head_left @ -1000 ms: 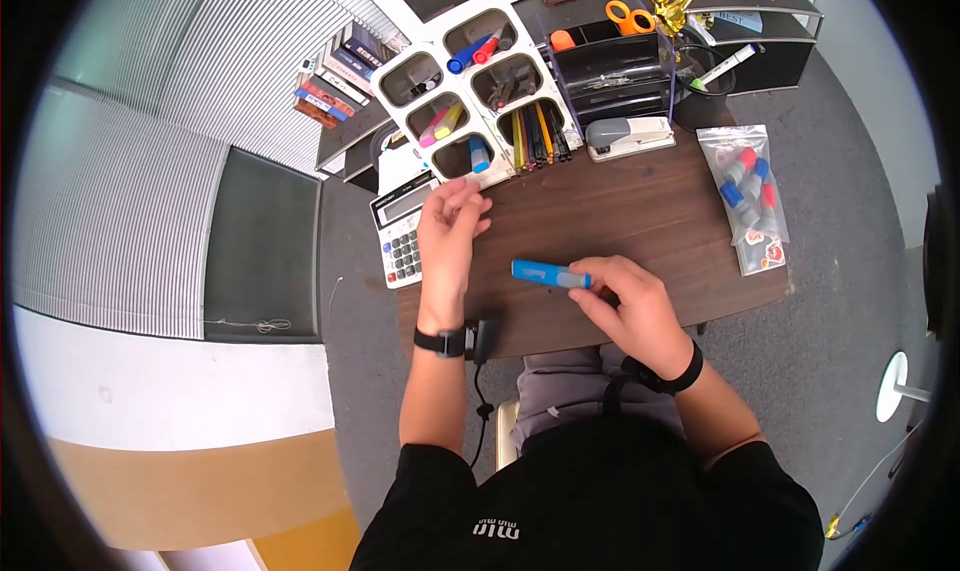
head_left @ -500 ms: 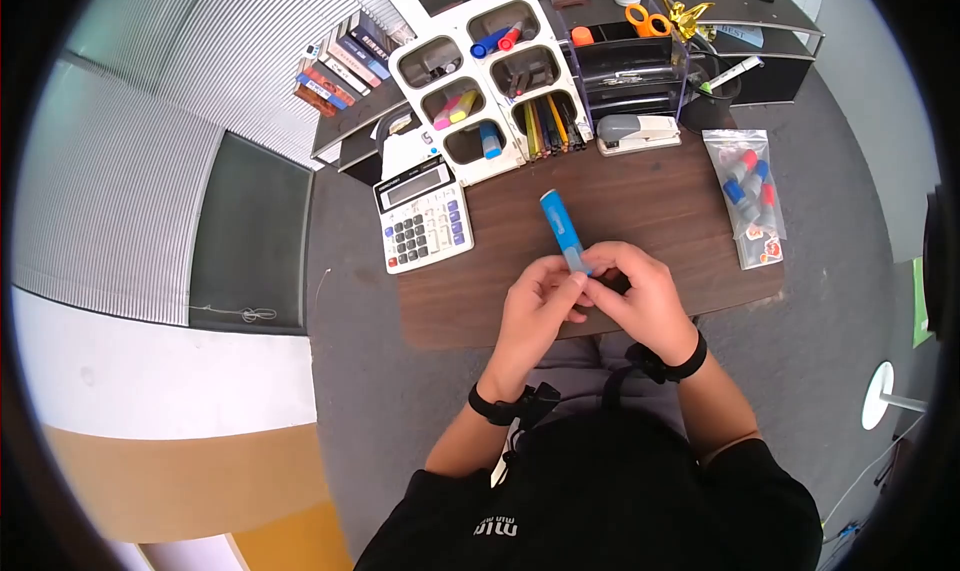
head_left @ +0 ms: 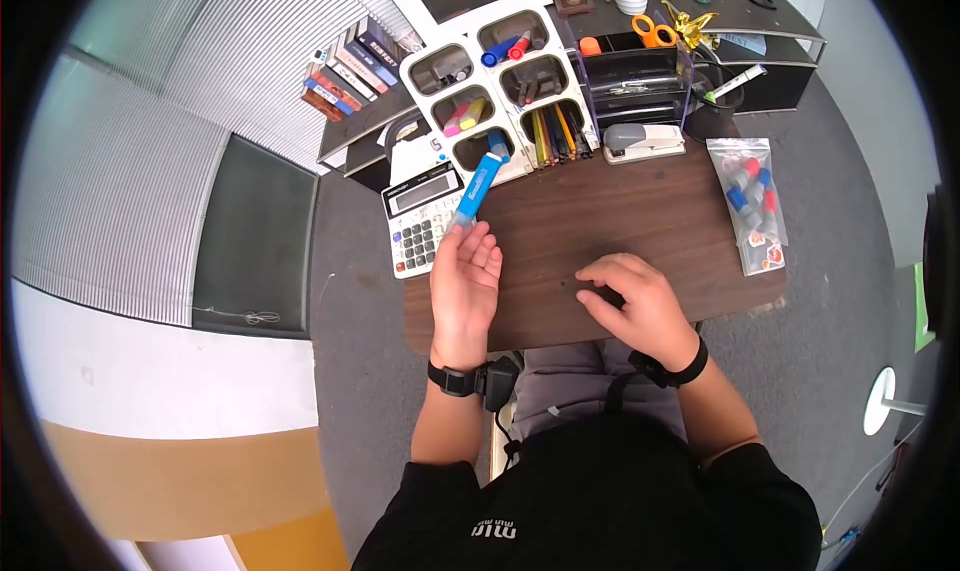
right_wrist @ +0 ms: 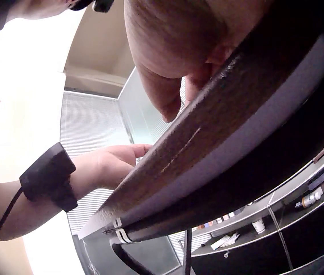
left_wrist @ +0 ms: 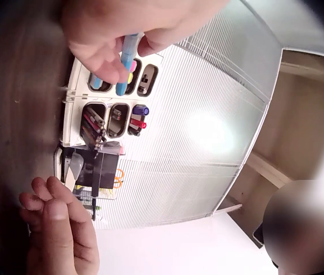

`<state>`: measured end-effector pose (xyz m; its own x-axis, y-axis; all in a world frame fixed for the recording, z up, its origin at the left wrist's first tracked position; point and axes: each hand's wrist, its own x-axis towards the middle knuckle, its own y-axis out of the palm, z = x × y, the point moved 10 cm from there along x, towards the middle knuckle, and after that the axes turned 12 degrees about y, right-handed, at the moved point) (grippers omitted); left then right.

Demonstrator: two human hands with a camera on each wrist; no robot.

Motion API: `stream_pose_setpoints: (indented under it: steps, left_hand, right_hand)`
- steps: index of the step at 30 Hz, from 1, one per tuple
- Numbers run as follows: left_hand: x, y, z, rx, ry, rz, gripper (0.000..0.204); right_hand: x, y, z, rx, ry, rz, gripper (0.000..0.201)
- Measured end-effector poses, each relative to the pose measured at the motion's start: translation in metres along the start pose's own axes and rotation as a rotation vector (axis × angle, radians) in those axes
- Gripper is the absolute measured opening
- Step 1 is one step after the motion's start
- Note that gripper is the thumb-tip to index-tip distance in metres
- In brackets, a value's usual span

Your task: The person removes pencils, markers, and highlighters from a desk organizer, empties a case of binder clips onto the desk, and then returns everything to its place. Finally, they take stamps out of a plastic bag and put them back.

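My left hand (head_left: 467, 286) pinches a blue highlighter (head_left: 478, 184) near its lower end, palm turned up. In the head view the highlighter points away from me, its far tip overlapping the lower left compartment of a white pen organiser (head_left: 516, 171). Another blue highlighter (head_left: 499, 147) stands in that compartment. The left wrist view shows the held highlighter (left_wrist: 126, 66) between thumb and fingers, in front of the organiser. My right hand (head_left: 638, 301) is by the table's near side, fingers loosely bent and holding nothing.
Beside my left hand lies a white calculator (head_left: 415, 241). Pink and yellow highlighters (head_left: 464, 116), markers (head_left: 508, 49) and pencils (head_left: 556, 136) fill other compartments. A stapler (head_left: 643, 142) sits right of the organiser. A clear bag of markers (head_left: 750, 196) lies at the table's right.
The blue highlighter passed from my right hand to my left, with both hands on it midway. My left hand then moved left and forward, towards the organiser; the right stayed nearly in place.
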<state>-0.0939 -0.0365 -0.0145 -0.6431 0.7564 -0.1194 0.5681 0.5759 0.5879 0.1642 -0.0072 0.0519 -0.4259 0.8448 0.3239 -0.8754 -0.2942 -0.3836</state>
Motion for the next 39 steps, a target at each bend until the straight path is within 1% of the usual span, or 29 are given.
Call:
stream_pose_setpoints:
  steps: [2,3,5,12,21,24,26,27,29,30,32,33,34,36,37,39]
  left_hand:
    - [0.005,0.002,0.012,-0.053,-0.093,-0.004,0.027]
    - [0.007,0.005,0.013,-0.051,-0.091,-0.003,0.027]
    - [0.007,0.009,0.021,-0.122,-0.142,-0.036,0.023]
    - [0.016,0.02,0.031,-0.173,-0.144,-0.052,0.023]
    - [0.045,0.023,0.04,-0.074,-0.123,0.006,0.026]
    - [0.042,0.035,0.038,-0.034,-0.14,0.054,0.028]
    - [0.038,0.045,0.034,0.057,-0.108,0.114,0.032]
    - [0.035,0.047,0.034,0.056,-0.108,0.113,0.032]
    - [0.026,0.055,0.04,0.124,-0.135,0.191,0.036]
    - [0.025,0.055,0.041,0.121,-0.135,0.189,0.036]
    - [0.017,0.062,0.056,0.115,-0.263,0.267,0.038]
    - [0.016,0.066,0.06,0.157,-0.282,0.33,0.045]
    - [0.017,0.068,0.062,0.151,-0.283,0.329,0.045]
    - [0.006,0.09,0.069,0.116,-0.401,0.422,0.064]
    - [0.008,0.097,0.069,0.107,-0.398,0.42,0.064]
    - [0.007,0.115,0.078,0.079,-0.519,0.486,0.083]
  right_hand:
    - [0.0,0.0,-0.002,0.019,0.035,0.011,0.02]
    - [0.0,-0.001,-0.002,0.021,0.034,0.009,0.02]
    - [0.0,-0.001,-0.002,0.02,0.022,0.007,0.019]
    - [0.001,-0.002,0.0,0.023,0.009,0.011,0.018]
    - [0.002,-0.002,-0.001,0.032,0.011,0.021,0.017]
    - [0.002,-0.001,-0.002,0.042,0.017,0.024,0.017]
    - [0.002,-0.001,-0.002,0.039,0.013,0.026,0.017]
    - [0.002,-0.001,-0.002,0.038,0.013,0.028,0.017]
    - [0.002,0.0,-0.002,0.038,0.017,0.03,0.017]
    - [0.002,0.0,-0.002,0.035,0.017,0.032,0.017]
    - [0.002,0.0,-0.001,0.023,0.013,0.025,0.017]
    - [0.002,0.001,-0.001,0.019,0.013,0.027,0.017]
    - [0.002,0.001,-0.002,0.013,0.009,0.026,0.017]
    - [0.002,0.002,0.0,0.001,0.002,0.03,0.017]
    - [0.002,0.002,0.001,-0.009,0.001,0.029,0.017]
    - [0.003,0.004,0.003,-0.027,-0.007,0.038,0.016]
